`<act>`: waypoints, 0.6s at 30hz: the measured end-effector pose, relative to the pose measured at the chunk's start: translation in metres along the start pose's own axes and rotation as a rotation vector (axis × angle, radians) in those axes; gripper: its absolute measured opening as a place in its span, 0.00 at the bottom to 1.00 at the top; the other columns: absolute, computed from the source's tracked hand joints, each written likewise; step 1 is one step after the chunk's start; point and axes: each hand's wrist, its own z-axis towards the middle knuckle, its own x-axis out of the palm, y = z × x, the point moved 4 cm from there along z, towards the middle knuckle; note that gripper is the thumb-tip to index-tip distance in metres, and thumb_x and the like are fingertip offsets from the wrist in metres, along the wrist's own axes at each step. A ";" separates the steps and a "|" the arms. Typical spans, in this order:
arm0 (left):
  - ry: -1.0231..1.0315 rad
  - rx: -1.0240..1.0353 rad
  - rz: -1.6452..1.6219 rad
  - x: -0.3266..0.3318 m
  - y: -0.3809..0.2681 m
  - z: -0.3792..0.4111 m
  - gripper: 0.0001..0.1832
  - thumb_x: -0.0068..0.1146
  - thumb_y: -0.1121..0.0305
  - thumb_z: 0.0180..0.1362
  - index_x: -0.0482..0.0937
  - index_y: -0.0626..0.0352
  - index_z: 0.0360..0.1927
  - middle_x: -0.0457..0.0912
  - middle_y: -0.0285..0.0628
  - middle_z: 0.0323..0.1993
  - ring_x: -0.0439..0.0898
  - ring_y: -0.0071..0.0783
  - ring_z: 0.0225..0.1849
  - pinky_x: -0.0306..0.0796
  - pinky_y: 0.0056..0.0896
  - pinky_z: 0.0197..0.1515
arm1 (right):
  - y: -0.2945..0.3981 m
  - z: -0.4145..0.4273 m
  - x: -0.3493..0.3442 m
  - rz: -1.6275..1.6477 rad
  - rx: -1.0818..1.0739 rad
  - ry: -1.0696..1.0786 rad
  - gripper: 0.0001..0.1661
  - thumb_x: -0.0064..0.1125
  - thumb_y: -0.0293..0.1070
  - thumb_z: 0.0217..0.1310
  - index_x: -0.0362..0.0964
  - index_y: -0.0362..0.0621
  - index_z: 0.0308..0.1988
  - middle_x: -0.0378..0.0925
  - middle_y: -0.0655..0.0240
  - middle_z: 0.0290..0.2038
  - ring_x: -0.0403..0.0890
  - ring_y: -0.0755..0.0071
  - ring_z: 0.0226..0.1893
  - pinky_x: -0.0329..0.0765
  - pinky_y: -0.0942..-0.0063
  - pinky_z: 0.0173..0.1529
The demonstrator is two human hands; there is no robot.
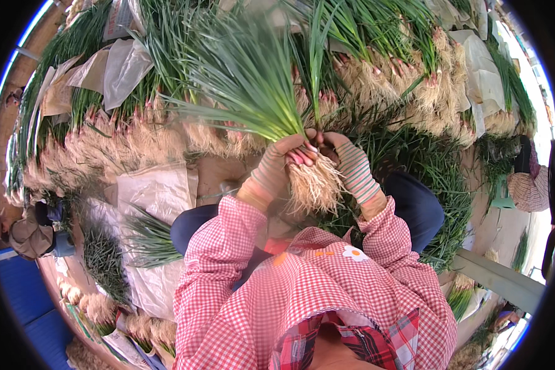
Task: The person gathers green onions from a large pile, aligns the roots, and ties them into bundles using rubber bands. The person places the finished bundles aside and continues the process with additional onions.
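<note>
My left hand point(274, 159), in a striped fingerless glove, is closed around a bunch of green garlic point(268, 101). The bunch's leaves fan up and to the left, and its pinkish bulbs and pale stringy roots point(315, 185) hang below the grip. Close beside it, my right hand point(351, 159), gloved alike, pinches a single green garlic stalk point(316, 83) near its base. That stalk stands upright just right of the bunch. Some of my right fingertips are hidden behind the bulbs.
Long rows of green garlic point(388, 78) lie ahead, roots towards me. Loose leaves point(439, 185) heap around my right knee. At left, plastic sheeting point(157, 185) and another leafy bunch point(152, 240) lie on the floor. People crouch at the far left point(32, 236) and far right point(529, 185).
</note>
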 end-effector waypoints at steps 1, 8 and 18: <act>0.006 0.003 -0.045 0.010 0.005 -0.001 0.20 0.56 0.60 0.58 0.80 0.68 0.44 0.84 0.46 0.33 0.82 0.30 0.31 0.77 0.30 0.44 | 0.001 -0.008 0.009 -0.024 0.049 0.108 0.15 0.58 0.29 0.60 0.72 0.43 0.48 0.78 0.60 0.42 0.80 0.64 0.36 0.76 0.72 0.38; -0.042 -0.052 0.116 -0.007 0.020 -0.007 0.18 0.55 0.60 0.57 0.83 0.70 0.29 0.83 0.47 0.23 0.82 0.32 0.24 0.77 0.27 0.36 | 0.017 0.036 -0.001 -0.083 -0.114 0.136 0.20 0.57 0.33 0.62 0.69 0.38 0.53 0.78 0.59 0.39 0.79 0.70 0.35 0.75 0.74 0.41; 0.209 -0.084 -0.514 0.018 0.008 -0.049 0.15 0.59 0.62 0.54 0.78 0.59 0.42 0.81 0.48 0.43 0.80 0.43 0.47 0.75 0.41 0.52 | -0.042 0.063 -0.035 -0.066 0.220 -0.340 0.19 0.52 0.50 0.66 0.73 0.44 0.38 0.75 0.68 0.25 0.74 0.68 0.21 0.70 0.74 0.24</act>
